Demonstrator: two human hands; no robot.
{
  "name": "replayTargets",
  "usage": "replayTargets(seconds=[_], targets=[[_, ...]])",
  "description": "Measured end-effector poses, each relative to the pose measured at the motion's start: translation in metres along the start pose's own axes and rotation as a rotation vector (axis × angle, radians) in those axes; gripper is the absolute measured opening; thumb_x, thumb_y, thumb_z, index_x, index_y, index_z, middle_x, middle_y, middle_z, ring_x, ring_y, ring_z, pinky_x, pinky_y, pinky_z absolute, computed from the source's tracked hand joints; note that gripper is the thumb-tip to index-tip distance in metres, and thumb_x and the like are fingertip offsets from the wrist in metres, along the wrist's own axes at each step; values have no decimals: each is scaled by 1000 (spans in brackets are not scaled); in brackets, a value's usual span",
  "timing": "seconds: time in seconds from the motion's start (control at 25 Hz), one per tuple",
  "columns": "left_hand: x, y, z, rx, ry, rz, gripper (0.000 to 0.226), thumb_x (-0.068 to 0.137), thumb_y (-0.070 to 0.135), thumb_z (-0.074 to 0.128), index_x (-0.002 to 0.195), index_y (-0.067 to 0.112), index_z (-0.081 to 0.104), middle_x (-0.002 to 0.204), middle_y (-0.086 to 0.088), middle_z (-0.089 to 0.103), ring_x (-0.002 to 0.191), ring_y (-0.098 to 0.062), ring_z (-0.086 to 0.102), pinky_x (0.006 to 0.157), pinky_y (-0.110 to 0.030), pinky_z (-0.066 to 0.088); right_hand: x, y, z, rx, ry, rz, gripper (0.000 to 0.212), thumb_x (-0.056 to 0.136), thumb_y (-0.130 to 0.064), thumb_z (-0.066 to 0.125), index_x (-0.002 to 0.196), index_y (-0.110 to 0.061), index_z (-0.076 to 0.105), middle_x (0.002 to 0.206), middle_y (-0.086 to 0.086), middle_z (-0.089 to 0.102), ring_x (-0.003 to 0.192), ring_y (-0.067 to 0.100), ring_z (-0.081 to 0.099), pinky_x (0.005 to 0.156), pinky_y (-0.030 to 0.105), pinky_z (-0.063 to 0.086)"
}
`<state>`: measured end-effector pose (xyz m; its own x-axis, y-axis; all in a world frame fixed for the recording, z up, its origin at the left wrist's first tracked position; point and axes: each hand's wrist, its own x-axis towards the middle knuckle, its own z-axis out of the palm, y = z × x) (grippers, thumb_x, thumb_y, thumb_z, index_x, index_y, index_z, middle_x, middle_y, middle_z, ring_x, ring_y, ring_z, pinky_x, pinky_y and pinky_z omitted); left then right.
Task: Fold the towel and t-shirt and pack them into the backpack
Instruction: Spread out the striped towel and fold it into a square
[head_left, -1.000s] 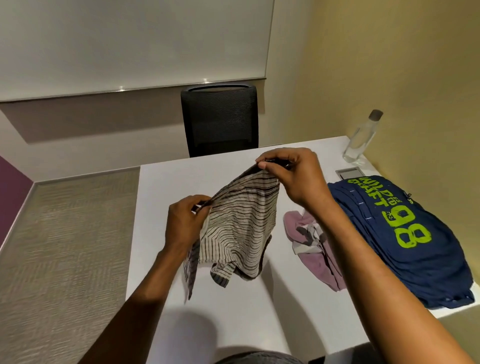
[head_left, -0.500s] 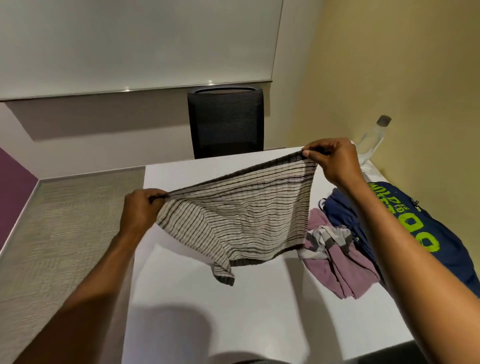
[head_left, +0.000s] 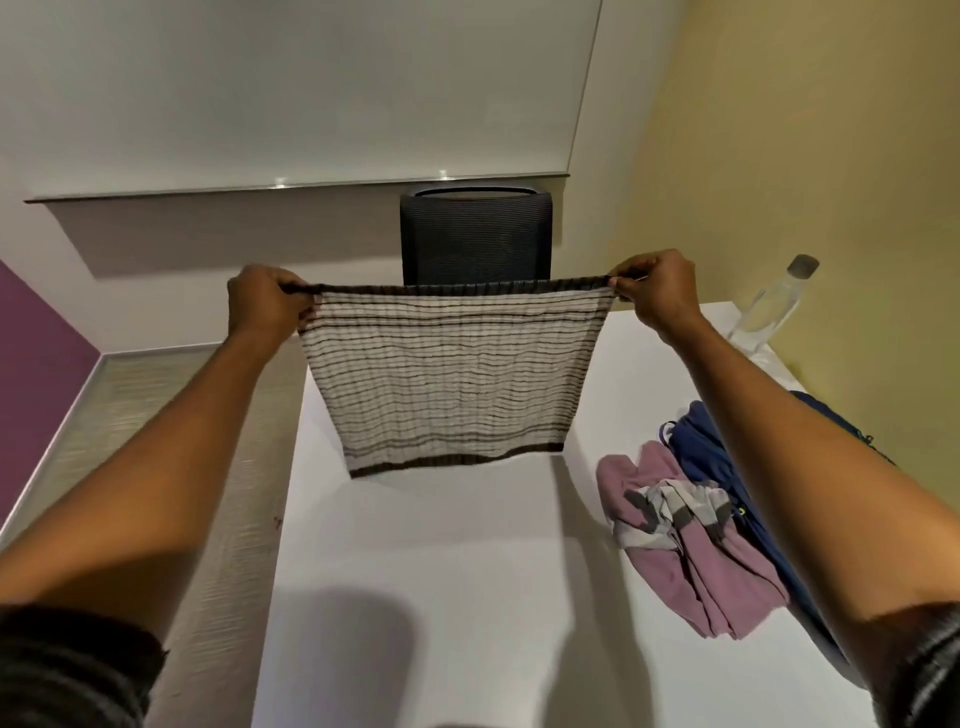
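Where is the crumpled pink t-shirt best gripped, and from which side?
Probably pinch the pink t-shirt at its grey-and-white bunch on top, coming from above and the left: the backpack crowds its right side, while bare table lies on its left. The left hand and right hand grip the towel.

White table (head_left: 467, 597), black chair (head_left: 475, 236), yellow wall (head_left: 805, 156)

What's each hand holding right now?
Left hand: grips the striped towel by its upper left corner.
Right hand: grips its upper right corner; it hangs spread between them.
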<state>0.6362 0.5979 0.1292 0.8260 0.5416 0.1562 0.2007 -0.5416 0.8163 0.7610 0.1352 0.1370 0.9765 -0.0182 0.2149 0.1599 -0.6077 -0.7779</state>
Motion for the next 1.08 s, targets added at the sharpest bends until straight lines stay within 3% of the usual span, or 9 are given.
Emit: replayTargets(seconds=[0.2,0.32,0.44,0.56,0.64,0.76,0.84,1.0,1.08], targets=[[10,-6,-24,-131,28,30,20,84,7,84,102,14,79,101,-11,78,95,-27,76,93,-44,62,-2,-13,-2,97,24,-55,11,90,-6,78,101,-3,79,90,9,76,76,13,68,77,22,58],[-6,-18,-37,-182,-20,55,20,85,6,83,104,10,79,95,-11,78,90,-22,77,91,-36,62,-17,-6,-3,132,1,-100,13,90,-9,79,101,-4,80,91,6,76,79,9,69,76,13,54],[-39,-36,-40,-143,-77,40,14,85,6,83,95,15,80,81,5,76,71,-2,71,73,-11,57,-49,15,-1,106,-58,-112,12,90,-9,79,100,-3,80,90,5,76,76,-2,68,74,8,49],[-77,-75,-30,-132,-177,-9,16,87,1,80,102,5,79,90,-12,76,72,-6,69,66,-5,50,-92,48,8,55,-127,-104,10,89,-7,79,98,-3,81,89,5,76,71,-14,65,72,3,47],[-104,-107,-19,-71,-262,-41,12,88,0,77,98,6,81,87,-10,78,81,-16,71,67,-7,50,-122,77,19,2,-174,-62,9,89,-6,79,98,-4,81,89,5,76,72,-8,67,72,7,50],[-143,-152,-1,54,-385,-77,14,91,1,74,95,10,83,84,-5,79,85,-22,73,77,-23,51,-164,124,38,-63,-256,27,7,89,-3,79,94,-5,82,90,6,78,83,20,73,83,35,59],[-170,-179,10,160,-460,-14,15,94,3,72,100,11,82,92,-4,78,86,-19,70,77,-23,49,-188,150,49,-109,-305,46,9,88,3,76,93,-3,81,89,9,78,83,24,72,82,41,58],[-212,-228,25,300,-522,144,21,91,0,74,100,19,79,95,-2,70,87,-12,64,78,-22,46,-229,185,62,-198,-396,97,14,90,6,71,97,-2,82,88,5,75,80,17,67,69,16,47],[-232,-247,30,349,-514,277,20,85,-4,79,99,11,81,89,-4,69,79,-13,63,73,-28,50,-246,198,65,-230,-422,97,15,89,7,71,94,-2,82,90,4,76,78,15,67,66,3,42]])
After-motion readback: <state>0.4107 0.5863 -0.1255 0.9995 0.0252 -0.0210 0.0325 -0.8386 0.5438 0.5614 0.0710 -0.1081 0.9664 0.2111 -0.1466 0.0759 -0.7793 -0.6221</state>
